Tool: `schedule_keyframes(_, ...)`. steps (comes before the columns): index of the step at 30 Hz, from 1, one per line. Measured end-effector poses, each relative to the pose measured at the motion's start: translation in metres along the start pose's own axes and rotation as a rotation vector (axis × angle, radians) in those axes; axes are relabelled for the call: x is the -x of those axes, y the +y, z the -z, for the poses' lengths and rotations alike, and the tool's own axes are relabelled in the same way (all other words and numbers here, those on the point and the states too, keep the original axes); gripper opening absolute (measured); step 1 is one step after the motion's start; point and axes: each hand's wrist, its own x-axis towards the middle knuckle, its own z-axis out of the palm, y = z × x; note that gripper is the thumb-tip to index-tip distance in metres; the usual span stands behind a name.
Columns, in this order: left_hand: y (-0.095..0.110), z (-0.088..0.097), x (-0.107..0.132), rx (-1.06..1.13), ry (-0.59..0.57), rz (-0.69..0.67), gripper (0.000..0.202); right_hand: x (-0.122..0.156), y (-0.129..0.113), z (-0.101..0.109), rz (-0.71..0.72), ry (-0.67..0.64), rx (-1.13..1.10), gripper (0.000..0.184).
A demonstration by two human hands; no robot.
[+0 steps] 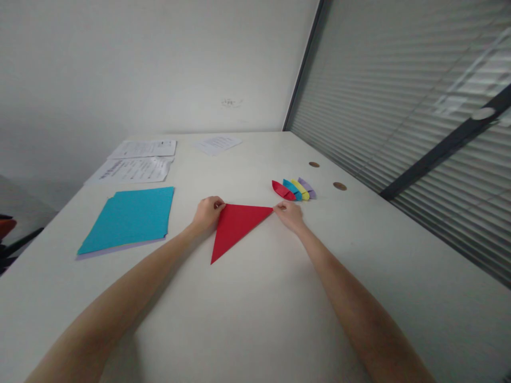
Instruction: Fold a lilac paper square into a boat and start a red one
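Observation:
A red paper folded into a triangle [235, 226] lies flat on the white table [255, 298], its long point aimed towards me. My left hand [206, 213] pinches the triangle's far left corner, fingers curled. My right hand [289, 215] pinches the far right corner with its fingertips. Just beyond my right hand sits a row of folded paper pieces [294, 190] in red, blue, yellow and purple, fanned side by side.
A stack of blue paper sheets [130, 219] lies to the left. Printed white sheets [138, 162] and another sheet [217, 143] rest at the back. Two round cable holes [339, 186] are near the blinds on the right. A chair part [8, 234] shows at far left.

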Motion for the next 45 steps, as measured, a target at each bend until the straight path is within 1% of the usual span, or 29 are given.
schedule_keyframes(2, 0.000, -0.001, 0.002, -0.018, -0.024, -0.027, 0.013, 0.002, 0.001, -0.002, -0.001, 0.004, 0.109, 0.014)
schedule_keyframes(3, 0.000, -0.002, 0.003, -0.035, -0.033, -0.056, 0.016, 0.004, 0.001, -0.003, 0.004, 0.000, 0.174, 0.016)
schedule_keyframes(6, 0.000, -0.002, 0.005, -0.150, -0.076, -0.206, 0.029, 0.007, -0.001, -0.005, 0.020, -0.025, 0.331, 0.022)
schedule_keyframes(8, -0.002, -0.002, 0.005, -0.251, -0.131, -0.298, 0.037, 0.008, -0.002, -0.006, 0.017, -0.032, 0.358, 0.023)
schedule_keyframes(9, -0.003, -0.002, 0.004, -0.289, -0.157, -0.320, 0.040, 0.008, -0.003, -0.007, 0.011, -0.030, 0.366, 0.024)
schedule_keyframes(12, -0.007, -0.002, 0.002, -0.360, -0.212, -0.348, 0.046, 0.008, -0.004, -0.008, -0.007, -0.025, 0.385, 0.023)
schedule_keyframes(14, -0.008, -0.002, 0.000, -0.379, -0.226, -0.357, 0.049, 0.008, -0.005, -0.009, -0.011, -0.022, 0.393, 0.023)
schedule_keyframes(17, -0.005, 0.001, 0.000, -0.406, -0.223, -0.367, 0.049, 0.009, -0.006, -0.010, 0.004, -0.007, 0.411, 0.022)
schedule_keyframes(20, 0.004, 0.006, 0.002, -0.489, -0.196, -0.410, 0.042, 0.010, -0.006, -0.011, 0.020, 0.007, 0.436, 0.021)
schedule_keyframes(22, 0.014, 0.009, 0.003, -0.561, -0.206, -0.444, 0.033, 0.010, -0.007, -0.011, 0.027, 0.009, 0.440, 0.021)
schedule_keyframes(24, 0.024, 0.011, 0.003, -0.614, -0.248, -0.463, 0.029, 0.011, -0.007, -0.010, 0.032, 0.011, 0.435, 0.022)
schedule_keyframes(26, 0.033, 0.012, 0.004, -0.665, -0.285, -0.467, 0.030, 0.011, -0.008, -0.009, 0.038, 0.015, 0.430, 0.022)
schedule_keyframes(31, 0.058, 0.005, 0.009, -0.767, -0.337, -0.406, 0.063, 0.013, -0.010, -0.009, 0.035, 0.025, 0.440, 0.021)
schedule_keyframes(32, 0.064, 0.002, 0.010, -0.781, -0.347, -0.388, 0.067, 0.013, -0.010, -0.009, 0.036, 0.028, 0.440, 0.021)
schedule_keyframes(34, 0.074, -0.003, 0.013, -0.795, -0.361, -0.379, 0.067, 0.014, -0.010, -0.009, 0.039, 0.038, 0.435, 0.021)
schedule_keyframes(37, 0.087, -0.010, 0.014, -0.866, -0.480, -0.347, 0.062, 0.015, -0.010, -0.008, 0.038, 0.052, 0.427, 0.021)
schedule_keyframes(39, 0.091, -0.011, 0.014, -0.892, -0.526, -0.317, 0.060, 0.014, -0.010, -0.008, 0.031, 0.055, 0.421, 0.021)
schedule_keyframes(45, 0.095, -0.005, 0.016, -0.876, -0.539, -0.311, 0.061, 0.011, -0.008, -0.008, -0.012, 0.039, 0.386, 0.018)
